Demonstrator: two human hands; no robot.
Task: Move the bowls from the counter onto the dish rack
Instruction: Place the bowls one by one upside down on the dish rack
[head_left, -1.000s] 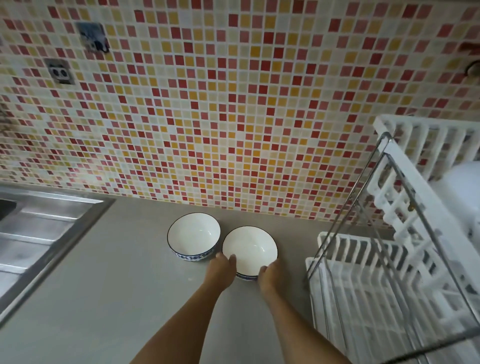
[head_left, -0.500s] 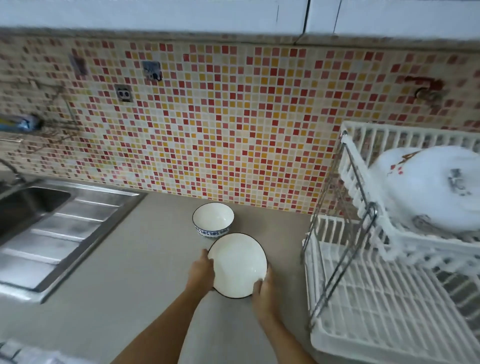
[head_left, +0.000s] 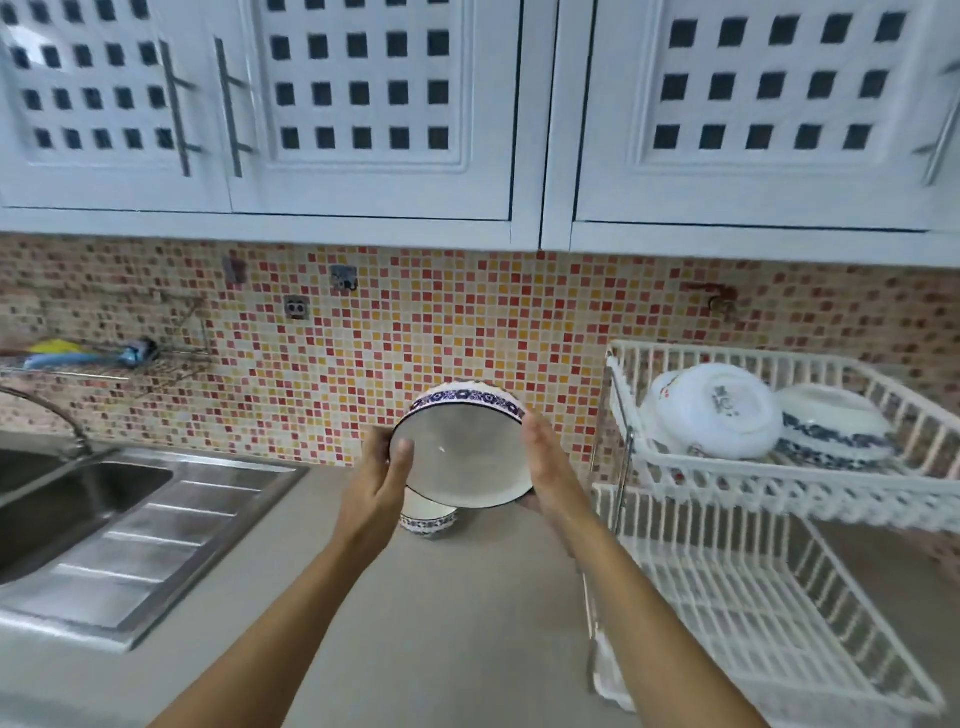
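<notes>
Two hands, left hand (head_left: 375, 480) and right hand (head_left: 549, 467), clamp a blue-banded bowl (head_left: 462, 449) tilted above the desk (head_left: 415, 623), over a second bowl (head_left: 428, 519), left of the dish rack (head_left: 779, 478).

Grey counter (head_left: 467, 623) running along the tiled wall. Set into its left end, a steel sink (head_left: 78, 499) with ribbed drainboard. Near the back edge, about midway, one bowl (head_left: 428, 519) with blue-patterned band, upright, partly hidden. At the right end, a white two-tier rack (head_left: 779, 613) standing on the counter, just beside the back edge; its upper tier carrying upturned dishes (head_left: 719, 410).
</notes>
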